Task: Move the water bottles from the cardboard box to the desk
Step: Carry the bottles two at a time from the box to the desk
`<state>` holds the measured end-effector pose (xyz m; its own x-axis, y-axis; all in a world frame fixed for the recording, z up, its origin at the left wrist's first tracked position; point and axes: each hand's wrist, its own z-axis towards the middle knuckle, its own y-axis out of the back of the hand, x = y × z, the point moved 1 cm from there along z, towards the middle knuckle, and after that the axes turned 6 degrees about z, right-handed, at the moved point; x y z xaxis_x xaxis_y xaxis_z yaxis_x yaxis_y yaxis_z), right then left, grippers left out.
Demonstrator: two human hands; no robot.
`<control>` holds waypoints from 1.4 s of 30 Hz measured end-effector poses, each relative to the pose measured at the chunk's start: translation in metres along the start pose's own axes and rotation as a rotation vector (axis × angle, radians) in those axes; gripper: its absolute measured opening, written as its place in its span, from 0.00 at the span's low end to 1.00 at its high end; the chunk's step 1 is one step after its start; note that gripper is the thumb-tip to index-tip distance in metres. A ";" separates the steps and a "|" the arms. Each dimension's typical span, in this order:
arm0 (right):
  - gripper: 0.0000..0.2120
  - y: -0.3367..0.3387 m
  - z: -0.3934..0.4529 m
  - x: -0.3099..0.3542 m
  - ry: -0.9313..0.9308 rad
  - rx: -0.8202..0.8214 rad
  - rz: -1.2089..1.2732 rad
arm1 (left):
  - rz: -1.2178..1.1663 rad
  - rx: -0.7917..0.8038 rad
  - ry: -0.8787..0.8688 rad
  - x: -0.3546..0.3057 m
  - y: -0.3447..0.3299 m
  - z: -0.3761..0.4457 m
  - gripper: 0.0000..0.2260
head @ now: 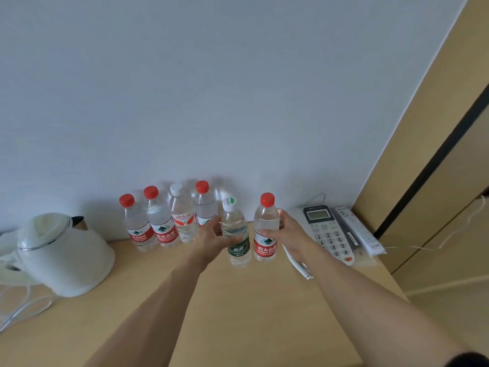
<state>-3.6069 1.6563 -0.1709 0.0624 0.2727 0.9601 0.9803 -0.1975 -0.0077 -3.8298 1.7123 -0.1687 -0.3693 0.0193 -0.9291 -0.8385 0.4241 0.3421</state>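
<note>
Left hand grips the upright green-label bottle, right hand the red-label bottle, just before 4 bottles along the desk wall.

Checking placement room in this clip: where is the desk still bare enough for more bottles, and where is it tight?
Bare desk lies in front, between the kettle and the phone, beneath both forearms. Crowded: the back wall, with the row of four bottles, then the green-label bottle in the left hand and the red-label bottle in the right hand, close to the phone.
</note>
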 end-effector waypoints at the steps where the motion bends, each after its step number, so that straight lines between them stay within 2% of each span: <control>1: 0.27 0.001 0.004 0.000 0.000 -0.001 -0.008 | 0.019 0.001 -0.005 0.000 0.001 0.003 0.22; 9: 0.27 0.000 0.025 0.003 0.030 0.016 -0.149 | 0.122 -0.002 0.003 0.004 0.002 0.022 0.25; 13: 0.27 -0.002 0.030 0.000 0.012 0.029 -0.179 | 0.168 -0.010 0.004 0.003 0.000 0.027 0.24; 21: 0.27 -0.001 0.031 0.001 0.020 0.014 -0.246 | 0.394 -0.012 -0.015 -0.011 0.000 0.027 0.22; 24: 0.29 -0.003 0.029 0.004 0.045 0.010 -0.277 | 0.533 -0.073 -0.066 -0.023 0.005 0.022 0.24; 27: 0.30 -0.003 0.029 0.013 0.083 0.028 -0.282 | 0.653 -0.207 -0.175 -0.046 0.011 0.018 0.28; 31: 0.27 -0.001 0.031 0.028 0.101 0.055 -0.346 | 0.715 -0.313 -0.289 -0.070 0.012 0.019 0.21; 42: 0.28 0.000 0.026 0.035 0.129 0.003 -0.464 | 1.226 -0.334 -0.237 -0.102 0.012 0.037 0.17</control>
<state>-3.5994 1.6903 -0.1446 -0.4050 0.2121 0.8894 0.8999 -0.0798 0.4288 -3.7878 1.7493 -0.0752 -0.9133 0.4067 0.0237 -0.0769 -0.2292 0.9703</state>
